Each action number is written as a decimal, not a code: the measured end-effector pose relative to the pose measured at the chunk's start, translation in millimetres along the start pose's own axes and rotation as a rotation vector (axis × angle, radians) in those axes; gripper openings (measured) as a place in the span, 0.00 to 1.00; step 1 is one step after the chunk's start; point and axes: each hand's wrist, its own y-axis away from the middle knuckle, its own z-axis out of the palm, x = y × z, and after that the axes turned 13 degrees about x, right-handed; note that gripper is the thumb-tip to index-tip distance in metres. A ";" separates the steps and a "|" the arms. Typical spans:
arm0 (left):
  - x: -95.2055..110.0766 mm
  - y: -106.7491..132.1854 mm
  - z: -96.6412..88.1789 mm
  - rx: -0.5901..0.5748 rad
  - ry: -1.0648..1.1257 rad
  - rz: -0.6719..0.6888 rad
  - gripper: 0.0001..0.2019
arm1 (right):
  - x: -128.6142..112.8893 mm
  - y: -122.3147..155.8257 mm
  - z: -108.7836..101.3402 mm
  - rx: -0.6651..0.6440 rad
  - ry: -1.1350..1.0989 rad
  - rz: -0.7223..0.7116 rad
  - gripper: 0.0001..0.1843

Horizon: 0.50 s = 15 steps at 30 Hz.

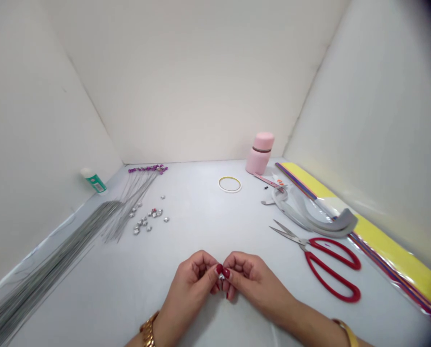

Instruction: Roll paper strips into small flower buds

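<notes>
My left hand (198,275) and my right hand (245,274) meet at the near middle of the table, fingertips pinched together. Between the thumbs and fingers sits a small silver paper star (221,276), mostly covered by the fingertips. Both hands are closed on it. To the left lie several loose silver stars (143,222), with one reddish star (154,210) among them. Scissors with red handles (307,242) rest with blades parted to the right of my right hand.
Grey wires (67,255) lie along the left, purple-tipped stems (148,168) behind them. A glue stick (94,181) leans at the left wall. A tape ring (230,184), pink bottle (261,153), pink cutter (268,181), silver paper strips (320,219) and yellow sheets (385,241) lie back and right.
</notes>
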 end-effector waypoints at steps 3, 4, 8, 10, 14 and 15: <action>-0.4 0.4 -1.1 -0.004 0.027 -0.004 0.08 | -0.4 1.2 -0.5 -0.024 -0.009 -0.006 0.12; -0.3 0.5 -1.2 -0.002 0.035 -0.008 0.09 | -0.6 1.7 -0.6 -0.040 -0.010 -0.013 0.12; -0.6 1.5 -1.1 0.015 0.011 -0.025 0.08 | 1.2 3.5 0.0 -0.041 0.051 -0.071 0.10; -1.5 2.4 -1.1 0.015 -0.053 0.011 0.08 | 3.0 3.7 0.6 -0.026 0.051 -0.060 0.10; -2.1 5.3 -2.9 0.006 -0.195 0.146 0.08 | 3.7 3.1 -0.3 -0.027 -0.069 0.051 0.12; -1.6 6.2 -3.4 -0.001 -0.204 0.181 0.07 | 2.9 3.0 -0.9 -0.028 -0.106 0.074 0.12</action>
